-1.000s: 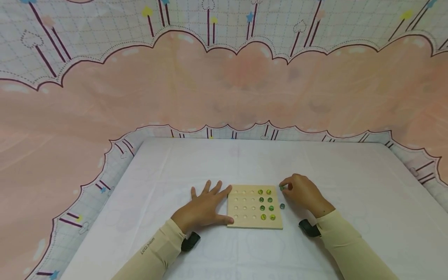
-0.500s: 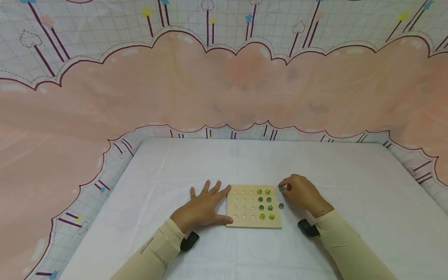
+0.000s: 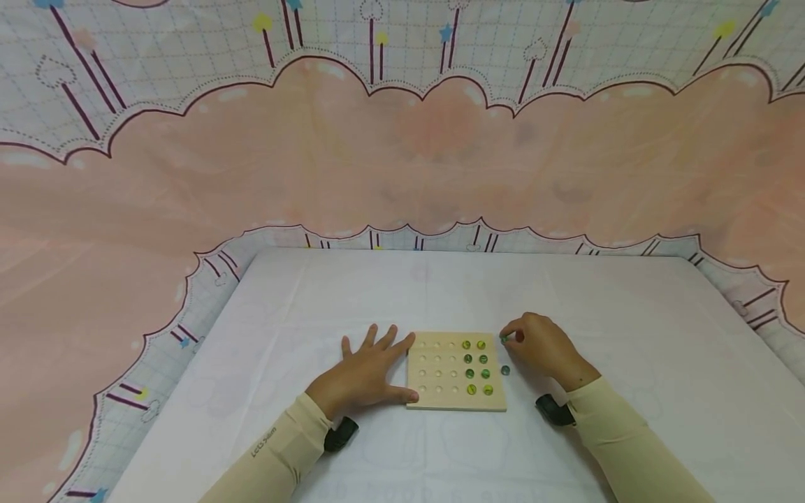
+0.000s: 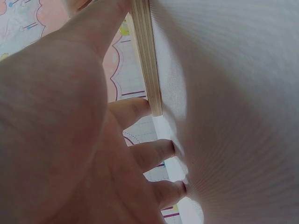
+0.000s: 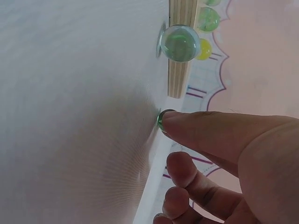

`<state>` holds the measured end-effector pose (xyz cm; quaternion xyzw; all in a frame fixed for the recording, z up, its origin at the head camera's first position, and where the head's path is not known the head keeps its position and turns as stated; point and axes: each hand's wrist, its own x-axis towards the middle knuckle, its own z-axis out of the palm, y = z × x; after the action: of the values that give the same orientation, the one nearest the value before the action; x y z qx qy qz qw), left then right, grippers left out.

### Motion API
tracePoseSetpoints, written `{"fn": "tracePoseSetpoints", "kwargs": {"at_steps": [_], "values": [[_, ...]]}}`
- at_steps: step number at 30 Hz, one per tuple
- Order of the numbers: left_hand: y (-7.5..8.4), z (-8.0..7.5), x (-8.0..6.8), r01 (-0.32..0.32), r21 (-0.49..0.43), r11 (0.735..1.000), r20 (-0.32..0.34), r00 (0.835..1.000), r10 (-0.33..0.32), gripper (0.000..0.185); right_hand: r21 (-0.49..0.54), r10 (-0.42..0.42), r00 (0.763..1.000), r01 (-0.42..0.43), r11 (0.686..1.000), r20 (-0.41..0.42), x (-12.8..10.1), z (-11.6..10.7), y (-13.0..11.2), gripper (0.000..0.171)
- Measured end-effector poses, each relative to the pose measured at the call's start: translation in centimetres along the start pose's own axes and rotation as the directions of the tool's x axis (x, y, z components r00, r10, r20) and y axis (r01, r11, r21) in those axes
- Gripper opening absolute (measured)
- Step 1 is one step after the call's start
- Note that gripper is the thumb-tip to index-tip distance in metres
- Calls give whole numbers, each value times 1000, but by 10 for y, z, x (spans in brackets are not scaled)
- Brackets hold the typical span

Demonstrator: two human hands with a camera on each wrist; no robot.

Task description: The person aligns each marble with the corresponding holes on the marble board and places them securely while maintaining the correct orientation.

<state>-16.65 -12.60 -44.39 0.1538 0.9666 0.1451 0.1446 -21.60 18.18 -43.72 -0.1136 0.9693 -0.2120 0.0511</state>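
A square wooden board (image 3: 440, 398) with rows of small pits lies near the front of the table. Several green and yellow marbles (image 3: 483, 359) fill its two right columns. My left hand (image 3: 393, 367) lies flat on the cloth, thumb and forefinger against the board's left edge (image 4: 148, 60). My right hand (image 3: 512, 335) is curled just right of the board's far corner, its fingertips (image 5: 180, 122) holding a small green marble (image 5: 160, 120) against the cloth. A second, clear green marble (image 3: 505, 370) lies loose beside the board's right edge (image 5: 180, 79).
A white cloth covers the table (image 3: 629, 314). A pink and white patterned sheet (image 3: 402, 154) hangs behind it and drapes around both sides. A dark band (image 3: 553, 409) sits at each wrist.
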Motion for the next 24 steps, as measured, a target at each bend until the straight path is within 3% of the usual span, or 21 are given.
{"fn": "tracePoseSetpoints", "kwargs": {"at_steps": [15, 24], "values": [[2, -1, -2, -8, 6, 1000, 9, 1000, 8, 109, -5, 5, 1000, -5, 1000, -23, 1, 3, 2, 15], [0, 1, -1, -12, 24, 1000, 12, 1000, 11, 113, -22, -35, 997, 34, 999, -67, -1, 1, -2, 17]]}}
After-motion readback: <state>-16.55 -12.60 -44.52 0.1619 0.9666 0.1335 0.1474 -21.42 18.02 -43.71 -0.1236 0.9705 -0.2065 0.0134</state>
